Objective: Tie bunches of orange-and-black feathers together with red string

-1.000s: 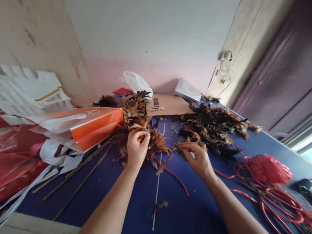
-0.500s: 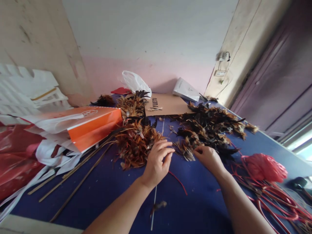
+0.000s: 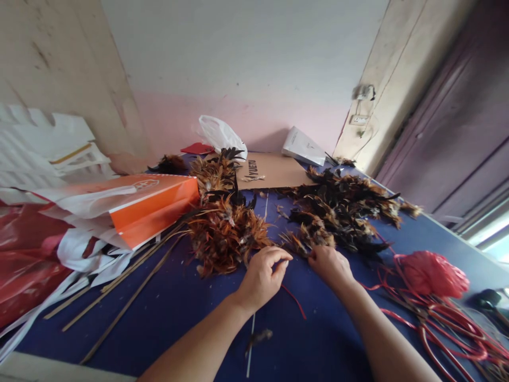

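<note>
My left hand (image 3: 265,277) is just in front of a thick bundle of reddish-brown and black feathers (image 3: 225,233). Its fingers are curled, with thumb and forefinger brought together; whatever lies between them is hidden or too small to name. My right hand (image 3: 331,266) is closed, knuckles up, at the near end of a small tuft of brown feathers (image 3: 296,243), its fingertips pressed onto them. A thin red string (image 3: 295,301) lies on the blue table (image 3: 314,339) between my wrists. More red string (image 3: 369,287) runs out from beside my right forearm.
A dark feather pile (image 3: 342,207) spreads behind my right hand. Red cords (image 3: 449,329) and a red plastic bag (image 3: 431,273) lie right. Thin sticks (image 3: 131,297) and an orange paper bag (image 3: 155,207) are left. Flat cardboard (image 3: 278,172) lies at the back.
Both hands have moved slightly towards me, the right one also to the left. The small feather tuft has shifted left, and the red string by my right forearm lies differently.
</note>
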`<action>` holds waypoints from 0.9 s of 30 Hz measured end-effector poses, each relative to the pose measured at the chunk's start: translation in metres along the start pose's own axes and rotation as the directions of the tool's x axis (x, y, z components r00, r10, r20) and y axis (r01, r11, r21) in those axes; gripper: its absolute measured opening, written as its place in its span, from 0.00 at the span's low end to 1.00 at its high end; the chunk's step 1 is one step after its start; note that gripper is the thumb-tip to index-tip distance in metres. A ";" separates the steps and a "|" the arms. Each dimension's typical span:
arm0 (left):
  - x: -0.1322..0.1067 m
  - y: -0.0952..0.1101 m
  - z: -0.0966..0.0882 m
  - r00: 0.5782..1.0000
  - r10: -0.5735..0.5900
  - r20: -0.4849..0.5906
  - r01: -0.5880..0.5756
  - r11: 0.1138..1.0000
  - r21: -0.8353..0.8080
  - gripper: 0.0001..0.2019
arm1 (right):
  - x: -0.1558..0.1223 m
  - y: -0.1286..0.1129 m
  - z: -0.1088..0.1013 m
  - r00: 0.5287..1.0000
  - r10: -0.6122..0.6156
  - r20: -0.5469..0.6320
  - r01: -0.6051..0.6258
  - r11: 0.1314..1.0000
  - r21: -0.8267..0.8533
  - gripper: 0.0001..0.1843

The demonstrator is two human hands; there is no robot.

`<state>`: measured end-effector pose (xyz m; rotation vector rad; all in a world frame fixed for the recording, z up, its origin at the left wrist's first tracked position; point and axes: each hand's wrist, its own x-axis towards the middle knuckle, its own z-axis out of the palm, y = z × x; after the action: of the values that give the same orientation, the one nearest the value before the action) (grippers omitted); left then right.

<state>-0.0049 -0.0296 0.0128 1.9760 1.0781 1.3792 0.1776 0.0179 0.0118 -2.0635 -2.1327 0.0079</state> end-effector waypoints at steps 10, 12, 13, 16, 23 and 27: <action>0.003 -0.011 0.005 0.773 -0.577 0.262 0.598 0.525 -0.606 0.08 | 0.002 -0.006 -0.004 0.999 -0.038 -0.018 0.042 0.825 0.563 0.11; 0.002 -0.011 0.005 0.739 -0.599 0.307 0.620 0.427 -0.658 0.10 | -0.001 -0.012 -0.008 0.999 -0.046 0.008 0.031 0.773 0.633 0.11; 0.002 -0.011 0.006 0.729 -0.606 0.317 0.623 0.398 -0.673 0.10 | -0.003 -0.015 -0.009 0.998 -0.056 0.023 0.026 0.745 0.667 0.11; 0.002 -0.011 0.007 0.715 -0.615 0.332 0.614 0.327 -0.718 0.12 | -0.010 -0.025 -0.012 0.991 -0.101 0.085 -0.001 0.636 0.771 0.11; 0.004 -0.013 0.006 0.734 -0.587 0.342 0.552 0.220 -0.804 0.12 | -0.021 -0.041 -0.008 0.952 -0.229 0.202 -0.091 0.418 0.904 0.10; 0.005 -0.013 0.005 0.729 -0.616 0.296 0.548 0.267 -0.793 0.12 | -0.020 -0.039 -0.009 0.943 -0.255 0.212 -0.076 0.454 0.887 0.10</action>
<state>-0.0033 -0.0183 0.0038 0.6504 0.7628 1.1682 0.1403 -0.0049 0.0228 -1.3060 -1.7073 1.2624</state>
